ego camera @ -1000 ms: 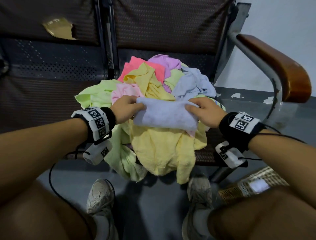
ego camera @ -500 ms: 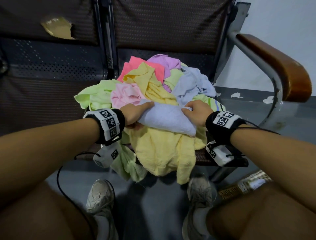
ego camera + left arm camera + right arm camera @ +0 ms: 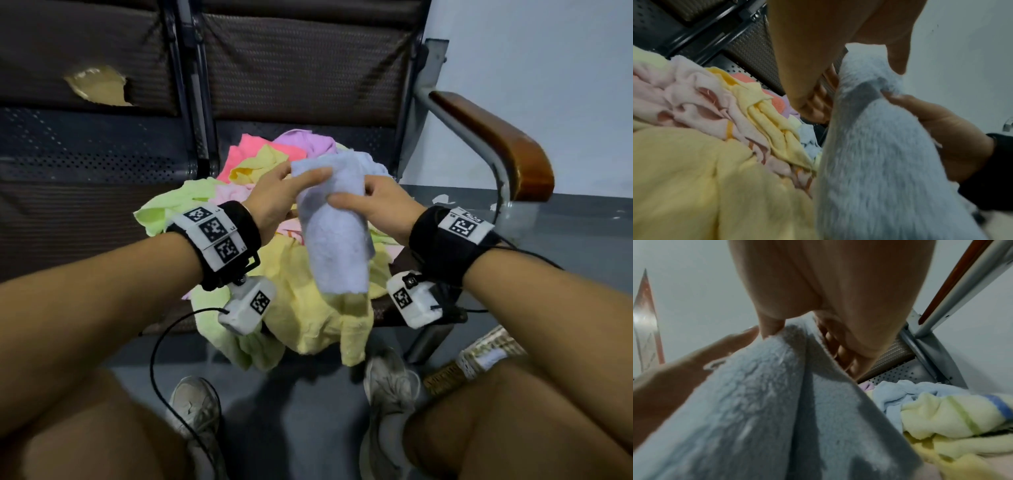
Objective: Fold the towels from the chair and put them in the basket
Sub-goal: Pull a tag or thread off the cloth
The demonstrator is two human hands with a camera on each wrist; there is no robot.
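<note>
The basket point(image 3: 479, 359) is largely cut off in the head view; only a woven corner with a white label shows at 4 o'clock, behind the person's right knee, and its interior is hidden; the pile of towels point(image 3: 308, 308) on the chair point(image 3: 489, 137) seat is partly covered by both forearms and by the held towel, so the towel count cannot be told. The light blue towel point(image 3: 334, 233) is held up above the pile near frame centre, hanging as a narrow folded strip; whether its lower edge touches the yellow towel point(image 3: 301, 329) below cannot be told.

The left hand point(image 3: 274, 202) pinches the strip's upper left corner, thumb across the front; the right hand point(image 3: 373, 202) pinches the strip lower down on its right side, thumb on the front; the fingers behind the cloth are hidden in the head view.

The left wrist view shows what the head view hides: curled fingers point(image 3: 818, 105) behind the blue towel point(image 3: 875, 162), plus a pale pink towel point(image 3: 694, 100) at 9 o'clock; motion blur softens the foreground. The right wrist view shows the towel's point(image 3: 756, 402) two layers parting along a central crease, the right hand's fingers point(image 3: 840, 352) curled behind it, and a yellow-green towel with a blue stripe point(image 3: 953, 415) at 4 o'clock, barely visible from the head; a red and silver object at 9 o'clock is unidentifiable.
</note>
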